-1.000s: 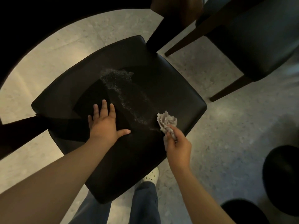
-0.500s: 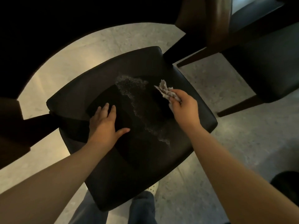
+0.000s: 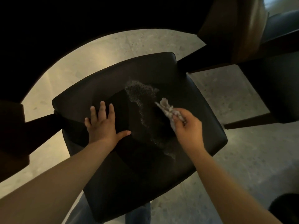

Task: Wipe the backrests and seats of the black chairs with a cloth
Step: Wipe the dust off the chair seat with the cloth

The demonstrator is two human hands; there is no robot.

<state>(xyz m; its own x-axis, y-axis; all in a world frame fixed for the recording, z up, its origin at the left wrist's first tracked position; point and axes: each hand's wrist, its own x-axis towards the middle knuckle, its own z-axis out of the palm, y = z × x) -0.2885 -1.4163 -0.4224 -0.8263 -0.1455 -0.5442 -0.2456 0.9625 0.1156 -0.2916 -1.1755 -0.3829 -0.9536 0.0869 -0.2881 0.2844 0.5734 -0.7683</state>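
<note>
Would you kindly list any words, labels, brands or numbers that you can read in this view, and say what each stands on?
None: no text shows on the black chair seat, the cloth or the floor.

Head view; looks steeply down; close over seat
</note>
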